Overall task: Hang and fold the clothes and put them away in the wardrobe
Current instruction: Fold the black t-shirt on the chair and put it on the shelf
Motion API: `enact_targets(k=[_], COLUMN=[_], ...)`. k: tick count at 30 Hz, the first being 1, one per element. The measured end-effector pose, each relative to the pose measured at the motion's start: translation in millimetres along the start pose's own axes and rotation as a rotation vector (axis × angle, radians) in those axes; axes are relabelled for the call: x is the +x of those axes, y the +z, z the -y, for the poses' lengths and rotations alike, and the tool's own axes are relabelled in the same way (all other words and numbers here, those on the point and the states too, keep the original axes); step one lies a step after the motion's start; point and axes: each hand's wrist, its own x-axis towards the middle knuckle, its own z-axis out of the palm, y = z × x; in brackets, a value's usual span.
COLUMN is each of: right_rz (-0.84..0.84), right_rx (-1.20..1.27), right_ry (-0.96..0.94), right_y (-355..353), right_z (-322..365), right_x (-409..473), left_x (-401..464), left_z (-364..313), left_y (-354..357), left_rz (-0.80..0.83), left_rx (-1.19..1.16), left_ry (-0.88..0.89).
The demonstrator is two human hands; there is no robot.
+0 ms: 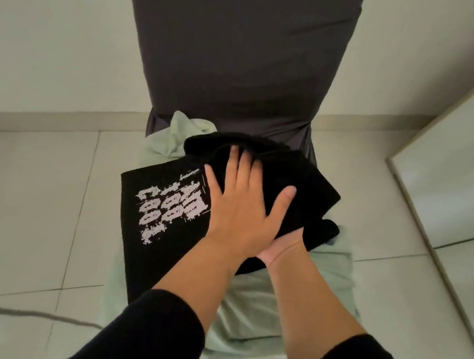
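Observation:
A folded black T-shirt (145, 236) with a white print lies on a mint-green garment (262, 304) spread over the seat of a chair. My left hand (241, 203) rests flat on top of the black T-shirt, palm down and fingers apart. My right hand (281, 246) is slid under the T-shirt's right side. Only its wrist and the heel of its palm show; the fingers are hidden by the cloth. Both forearms are bare below black sleeves.
The chair has a tall back in a dark grey cover (232, 59) and stands against a pale wall. A mirrored door panel (470, 166) runs along the right. A grey cable (19, 313) lies on the light tiled floor at the left.

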Motion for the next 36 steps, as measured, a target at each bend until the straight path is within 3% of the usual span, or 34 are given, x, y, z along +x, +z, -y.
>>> enact_targets(k=[2,5,13,19,24,29,32,36], right_rz=[-0.024,-0.107,-0.192,-0.157,-0.19,-0.206,-0.247,-0.483], right_rx=[0.051,0.095,0.101,0.031,-0.076,-0.02,-0.272,-0.54], right_ry=[0.021,0.058,0.117,0.101,0.005,0.01,-0.057,-0.188], right_y=[-29,-57,-52,-48,-60,-65,-67,-70], right_z=[11,18,26,41,64,74,71,71], right_x=[3,4,10,11,9,-13,-19,-17], left_x=[-1,3,3,-6,-18,-16,-23,-52], left_z=[-13,-8,-4,-2,-6,-24,-28,-10], left_y=[18,49,55,54,62,65,63,58], left_rz=[0.171,0.39,0.279,0.145,0.231,0.304,0.297,0.214], left_rx=[0.059,0.1,0.064,-0.006,0.19,0.225,0.195,0.257], left_ry=[0.14,0.161,0.16,0.136,0.113,0.018,-0.004,-0.031])
